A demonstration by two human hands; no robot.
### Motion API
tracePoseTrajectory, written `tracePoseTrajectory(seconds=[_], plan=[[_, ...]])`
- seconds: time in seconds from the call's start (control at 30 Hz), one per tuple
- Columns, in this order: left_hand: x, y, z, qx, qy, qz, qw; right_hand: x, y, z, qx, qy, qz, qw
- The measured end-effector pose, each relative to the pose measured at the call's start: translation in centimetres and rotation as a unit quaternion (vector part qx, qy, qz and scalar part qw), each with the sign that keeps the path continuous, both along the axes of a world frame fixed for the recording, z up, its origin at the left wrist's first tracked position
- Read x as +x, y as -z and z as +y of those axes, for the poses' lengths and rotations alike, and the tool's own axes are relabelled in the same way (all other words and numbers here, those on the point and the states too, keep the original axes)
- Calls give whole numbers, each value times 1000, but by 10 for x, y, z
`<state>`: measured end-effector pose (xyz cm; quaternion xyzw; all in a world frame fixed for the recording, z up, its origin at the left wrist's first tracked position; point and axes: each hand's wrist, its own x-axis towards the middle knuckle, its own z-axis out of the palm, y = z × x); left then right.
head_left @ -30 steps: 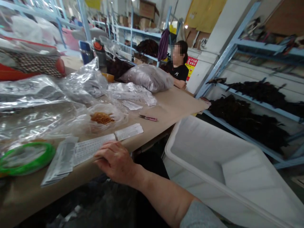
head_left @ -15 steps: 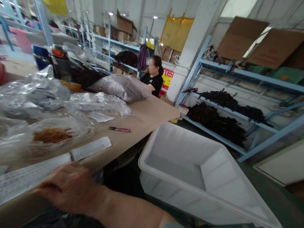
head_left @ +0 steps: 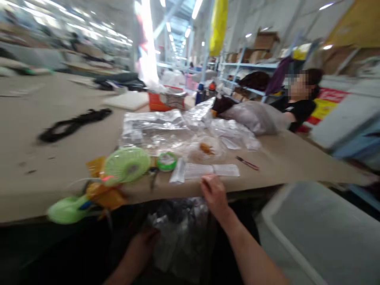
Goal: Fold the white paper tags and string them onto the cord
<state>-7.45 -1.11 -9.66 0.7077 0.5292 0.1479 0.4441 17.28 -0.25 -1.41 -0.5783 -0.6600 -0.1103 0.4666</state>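
Below the table edge, my left hand (head_left: 145, 242) is in shadow, its fingers closed at the side of a clear plastic bag (head_left: 181, 237) hanging over my lap. My right hand (head_left: 215, 194) rests at the table's front edge with fingers curled; whatever it may hold is hidden. Just beyond its fingertips lie printed paper strips (head_left: 198, 171). Pink-handled thread snips (head_left: 248, 163) lie farther right. Behind the strips is an open clear bag with a small brown bundle (head_left: 206, 149). A green tape roll (head_left: 166, 161) sits left of the papers.
A green fan (head_left: 127, 164) and another green piece (head_left: 67, 210) are at the table's left front edge. Black cord-like material (head_left: 75, 124) lies farther back. A large white bin (head_left: 326, 225) stands at right. Beyond a stuffed plastic bag (head_left: 252, 116), a person (head_left: 299, 107) is at the far side.
My view has swung left and levelled, bringing the fan, tape roll and my left hand into sight. My right hand stays at the table edge by the papers.
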Motion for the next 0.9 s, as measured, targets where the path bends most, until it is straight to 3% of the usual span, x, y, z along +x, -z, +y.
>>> tracePoseTrajectory(seconds=[0.03, 0.13, 0.3, 0.4, 0.53, 0.77, 0.9], plan=[[-8, 4, 7, -22, 23, 24, 999, 2, 6, 2, 3, -19, 14, 1000], [-16, 17, 18, -36, 6, 50, 998, 6, 19, 7, 0, -56, 26, 998], [-9, 25, 9, -57, 26, 52, 997, -12, 9, 5, -30, -78, -89, 993], [-8, 22, 7, -69, 38, 40, 996, -24, 4, 14, -33, -61, -168, 983], [-10, 17, 9, -77, 37, 20, 996, -26, 9, 26, -4, -45, -192, 980], [-10, 14, 7, -96, 25, -9, 995, -20, 17, 25, 25, -92, -130, 987], [2, -5, 5, -117, 8, -59, 991, -19, 13, 25, 36, -113, -91, 989]])
